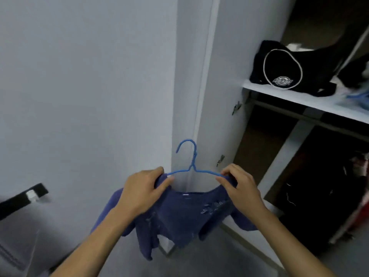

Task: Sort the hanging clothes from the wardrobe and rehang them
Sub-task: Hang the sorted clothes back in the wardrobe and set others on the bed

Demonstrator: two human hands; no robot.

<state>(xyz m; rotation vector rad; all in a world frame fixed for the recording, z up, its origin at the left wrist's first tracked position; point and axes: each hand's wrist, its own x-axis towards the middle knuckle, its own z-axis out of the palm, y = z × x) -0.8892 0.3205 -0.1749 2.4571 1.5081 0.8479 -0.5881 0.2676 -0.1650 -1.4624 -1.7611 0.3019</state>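
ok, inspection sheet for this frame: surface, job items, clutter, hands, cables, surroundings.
surface: white wardrobe shelf, a rail under it.
job's things: blue shirt on a blue wire hanger, held in front of the wardrobe, hook not on the rail.
clutter: black bag with a white ring logo on the shelf; dark clothes hanging below.
hands: left hand and right hand each pinch a shirt shoulder at a hanger end.
cables: nothing seen.
surroundings: open white wardrobe door, grey floor.

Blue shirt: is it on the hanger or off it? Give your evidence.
On. The blue shirt drapes from the blue hanger; the left hand and right hand pinch its shoulders over the hanger's arms.
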